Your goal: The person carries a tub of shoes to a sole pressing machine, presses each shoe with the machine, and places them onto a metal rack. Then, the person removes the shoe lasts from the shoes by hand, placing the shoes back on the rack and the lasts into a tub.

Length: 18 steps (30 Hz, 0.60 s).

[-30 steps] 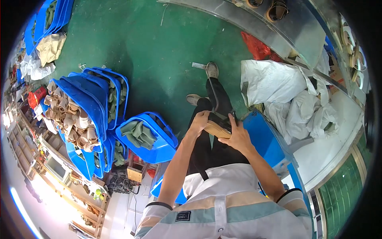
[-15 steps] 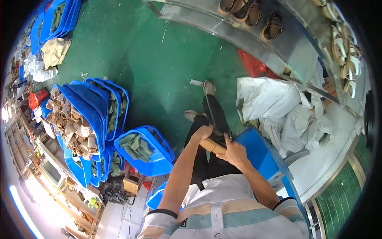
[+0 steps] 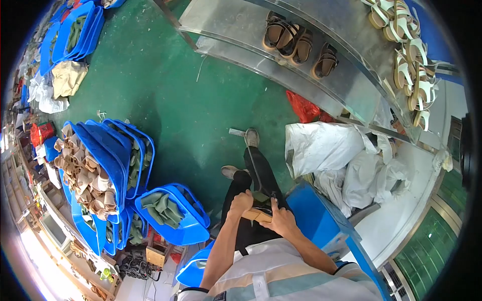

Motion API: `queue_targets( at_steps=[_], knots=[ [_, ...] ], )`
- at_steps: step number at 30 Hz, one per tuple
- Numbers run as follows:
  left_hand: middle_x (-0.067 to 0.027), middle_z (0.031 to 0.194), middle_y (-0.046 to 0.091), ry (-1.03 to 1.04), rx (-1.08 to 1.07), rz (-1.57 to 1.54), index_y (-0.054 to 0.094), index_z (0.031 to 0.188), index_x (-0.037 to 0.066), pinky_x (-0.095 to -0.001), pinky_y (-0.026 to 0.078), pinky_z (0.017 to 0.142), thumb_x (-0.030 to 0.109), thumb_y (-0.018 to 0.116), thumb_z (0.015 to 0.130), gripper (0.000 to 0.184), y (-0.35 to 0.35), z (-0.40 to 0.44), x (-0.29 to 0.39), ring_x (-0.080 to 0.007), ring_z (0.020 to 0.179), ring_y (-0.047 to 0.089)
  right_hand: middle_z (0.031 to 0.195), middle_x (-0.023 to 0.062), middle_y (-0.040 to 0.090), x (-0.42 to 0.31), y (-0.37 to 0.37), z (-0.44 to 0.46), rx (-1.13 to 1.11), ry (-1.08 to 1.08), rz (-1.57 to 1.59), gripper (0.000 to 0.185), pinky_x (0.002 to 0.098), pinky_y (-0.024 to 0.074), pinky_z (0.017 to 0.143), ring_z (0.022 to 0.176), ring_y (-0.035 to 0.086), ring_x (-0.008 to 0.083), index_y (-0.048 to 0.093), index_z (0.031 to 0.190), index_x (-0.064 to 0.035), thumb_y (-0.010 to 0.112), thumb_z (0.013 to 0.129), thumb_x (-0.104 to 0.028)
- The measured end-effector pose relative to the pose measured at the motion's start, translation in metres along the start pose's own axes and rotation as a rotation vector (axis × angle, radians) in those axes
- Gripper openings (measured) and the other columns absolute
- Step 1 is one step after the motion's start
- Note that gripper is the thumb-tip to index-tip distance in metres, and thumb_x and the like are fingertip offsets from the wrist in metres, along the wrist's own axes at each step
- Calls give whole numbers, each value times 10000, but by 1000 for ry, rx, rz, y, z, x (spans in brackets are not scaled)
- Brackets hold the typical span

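Over my lap, a tan block-like piece (image 3: 257, 215) with a seam across it lies between my two hands. My left hand (image 3: 242, 203) is closed at its left end; the fingertips are partly hidden. At the right end, my right hand (image 3: 282, 220) grips the tan piece, one finger raised along the far side. Just beyond the piece are a small green piece (image 3: 259, 196) and something dark that I cannot make out. A thin upright rod (image 3: 255, 168) rises past my knees.
Left of me stand stacked blue bins (image 3: 103, 160) with tan shoe parts and a blue bin (image 3: 193, 233) holding green pieces. A blue box (image 3: 316, 215) is at my right, near white sacks (image 3: 321, 145). Ahead right, a metal rack (image 3: 241, 45) carries sandals (image 3: 301, 47).
The view has tilted, so the surroundings sit lower and further left. The green piece beyond the tan piece now shows more clearly. Both hands keep their places around the tan piece.
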<state>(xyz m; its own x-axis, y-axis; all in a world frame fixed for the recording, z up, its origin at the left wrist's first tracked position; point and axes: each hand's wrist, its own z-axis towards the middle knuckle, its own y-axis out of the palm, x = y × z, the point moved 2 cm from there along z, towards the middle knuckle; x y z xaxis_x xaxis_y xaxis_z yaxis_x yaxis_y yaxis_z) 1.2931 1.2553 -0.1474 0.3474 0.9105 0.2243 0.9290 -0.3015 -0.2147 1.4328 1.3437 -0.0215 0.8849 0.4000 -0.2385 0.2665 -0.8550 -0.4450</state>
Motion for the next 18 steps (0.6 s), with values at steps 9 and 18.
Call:
queue_targets(
  at_steps=[9,18],
  knots=[
    [-215,1253,513,-104,-134,-992,256,1352,4,-563,446,953,459,751,758,897,-13,-41,10,-323,1234,484,904,236,657,-11,-75,-73,4,-186,41,893,438,547,700,780,671,364,432,1349,24,791,681,-449],
    [-155,1100,564,-317,277,-1210,366,1185,32,-424,561,639,268,775,780,622,25,-35,-122,-254,875,631,1357,238,455,146,-287,119,629,-545,-397,520,458,323,1102,1307,393,421,566,1160,13,700,658,43]
  ],
)
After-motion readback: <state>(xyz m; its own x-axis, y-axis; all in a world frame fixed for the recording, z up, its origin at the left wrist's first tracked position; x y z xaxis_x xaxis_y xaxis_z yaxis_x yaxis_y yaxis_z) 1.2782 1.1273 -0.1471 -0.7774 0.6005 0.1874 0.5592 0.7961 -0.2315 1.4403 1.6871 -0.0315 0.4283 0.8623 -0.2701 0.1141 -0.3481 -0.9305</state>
